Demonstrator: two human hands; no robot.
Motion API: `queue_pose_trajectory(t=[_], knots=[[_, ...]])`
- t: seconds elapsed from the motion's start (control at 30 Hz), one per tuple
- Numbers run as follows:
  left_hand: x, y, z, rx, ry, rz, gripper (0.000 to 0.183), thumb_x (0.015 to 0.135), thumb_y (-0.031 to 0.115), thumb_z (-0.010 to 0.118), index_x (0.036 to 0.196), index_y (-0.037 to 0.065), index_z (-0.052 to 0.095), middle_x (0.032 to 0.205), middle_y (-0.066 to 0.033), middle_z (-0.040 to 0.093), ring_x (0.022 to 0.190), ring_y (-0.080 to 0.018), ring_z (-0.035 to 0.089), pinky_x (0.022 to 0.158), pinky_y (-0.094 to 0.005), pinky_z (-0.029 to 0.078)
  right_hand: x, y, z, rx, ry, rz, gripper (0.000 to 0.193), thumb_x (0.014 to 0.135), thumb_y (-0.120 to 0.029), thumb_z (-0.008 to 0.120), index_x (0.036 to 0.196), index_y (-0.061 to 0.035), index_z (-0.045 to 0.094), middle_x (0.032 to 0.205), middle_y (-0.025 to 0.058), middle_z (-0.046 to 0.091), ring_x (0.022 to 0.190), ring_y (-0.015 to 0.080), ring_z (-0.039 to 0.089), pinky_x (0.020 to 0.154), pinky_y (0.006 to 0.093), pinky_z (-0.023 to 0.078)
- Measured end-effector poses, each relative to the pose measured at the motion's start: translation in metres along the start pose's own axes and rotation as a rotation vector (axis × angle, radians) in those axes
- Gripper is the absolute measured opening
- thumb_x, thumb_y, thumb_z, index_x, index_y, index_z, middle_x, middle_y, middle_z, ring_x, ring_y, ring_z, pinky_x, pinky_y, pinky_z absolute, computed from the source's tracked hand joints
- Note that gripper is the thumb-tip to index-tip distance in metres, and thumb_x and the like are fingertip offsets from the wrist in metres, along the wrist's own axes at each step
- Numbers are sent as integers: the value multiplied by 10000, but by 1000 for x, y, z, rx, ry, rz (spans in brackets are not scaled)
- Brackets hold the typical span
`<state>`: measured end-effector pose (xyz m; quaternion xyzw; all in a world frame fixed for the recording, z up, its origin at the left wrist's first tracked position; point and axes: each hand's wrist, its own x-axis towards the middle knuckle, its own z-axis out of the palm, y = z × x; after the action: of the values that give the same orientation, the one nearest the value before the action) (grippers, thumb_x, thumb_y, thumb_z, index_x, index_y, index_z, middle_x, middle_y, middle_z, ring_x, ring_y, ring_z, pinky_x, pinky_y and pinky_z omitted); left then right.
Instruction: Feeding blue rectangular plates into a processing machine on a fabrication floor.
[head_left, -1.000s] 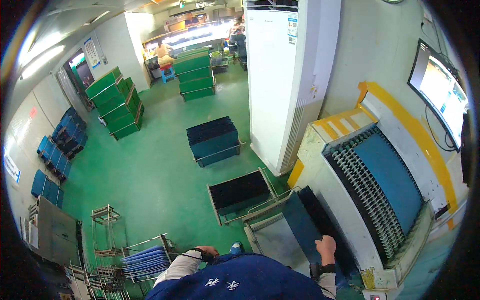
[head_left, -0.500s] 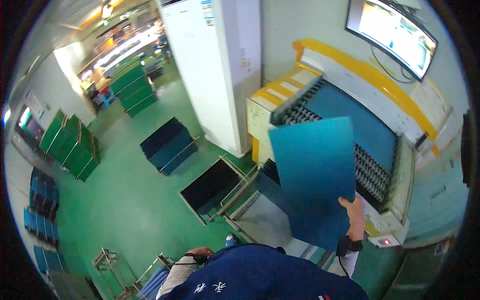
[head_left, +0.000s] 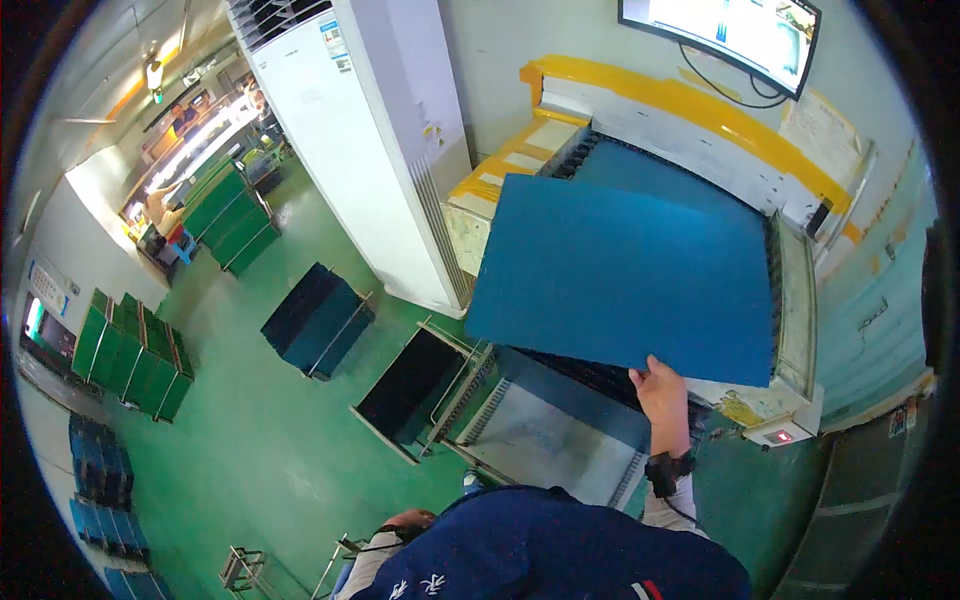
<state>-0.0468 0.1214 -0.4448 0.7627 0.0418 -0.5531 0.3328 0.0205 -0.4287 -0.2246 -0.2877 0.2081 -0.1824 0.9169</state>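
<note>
My right hand point(head_left: 660, 400) grips the near edge of a large flat blue panel point(head_left: 630, 270), thumb on top. The panel lies at a slant over the roller machine point(head_left: 797, 325), covering most of its rollers. Beyond it, another blue panel point(head_left: 650, 170) rests on the machine bed. Just below, a slotted rack point(head_left: 560, 440) with a pale base holds at least one dark blue panel point(head_left: 590, 395) on edge. Low beside my body is my left hand point(head_left: 410, 518), its fingers hidden by my dark blue garment.
A cart of dark panels point(head_left: 412, 385) stands left of the rack, with another panel stack point(head_left: 318, 325) farther off. Green panel stacks point(head_left: 130, 355) stand at the far left. A tall white cabinet unit point(head_left: 345, 130) rises beside the machine, and a screen point(head_left: 730, 35) hangs above.
The blue panel in my right hand has swung from steeply upright to flatter across the machine. My right hand has moved left and slightly up in view. The whole view has shifted.
</note>
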Motion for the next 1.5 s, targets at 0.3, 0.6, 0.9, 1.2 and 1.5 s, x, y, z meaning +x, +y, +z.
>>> queue_pose_trajectory(t=[0.3, 0.6, 0.9, 1.2, 1.5], knots=[[-3, 5, 0, 36, -17, -10, 380, 758, 176, 662, 1101, 13, 646, 1044, -90, 671, 882, -198, 614, 797, -337, 478, 31, 27, -13, 106, 93, 1, 64, 854, -49, 615, 904, -73, 583, 881, 62, 622, 801, 217, 610, 738, 360, 524], [-5, 15, -4, 50, -25, -28, 379, 761, 181, 663, 1101, 15, 646, 1045, -90, 671, 884, -197, 614, 801, -336, 477, 49, 31, -24, -6, 157, 95, 150, 896, -173, 597, 959, -49, 542, 892, 90, 609, 803, 225, 607, 755, 354, 516], [-12, 21, -2, 64, -33, -48, 378, 764, 186, 664, 1101, 17, 647, 1046, -89, 670, 887, -196, 614, 804, -334, 475, 56, 34, -24, -16, 161, 81, 209, 907, -240, 590, 956, -45, 535, 848, 109, 602, 791, 225, 606, 704, 329, 489], [-21, 30, 4, 73, -26, -56, 377, 768, 192, 665, 1102, 18, 647, 1047, -89, 670, 889, -194, 614, 808, -333, 474, 67, 36, -29, -5, 195, 77, 199, 898, -243, 602, 944, -56, 550, 832, 86, 600, 765, 207, 590, 685, 325, 477], [-76, 105, 10, 125, 60, -185, 379, 783, 217, 656, 1107, 20, 647, 1050, -85, 668, 915, -201, 605, 824, -340, 469, 76, 34, -33, 3, 171, 64, 175, 891, -257, 610, 938, -93, 570, 837, 50, 610, 776, 186, 590, 695, 310, 465]])
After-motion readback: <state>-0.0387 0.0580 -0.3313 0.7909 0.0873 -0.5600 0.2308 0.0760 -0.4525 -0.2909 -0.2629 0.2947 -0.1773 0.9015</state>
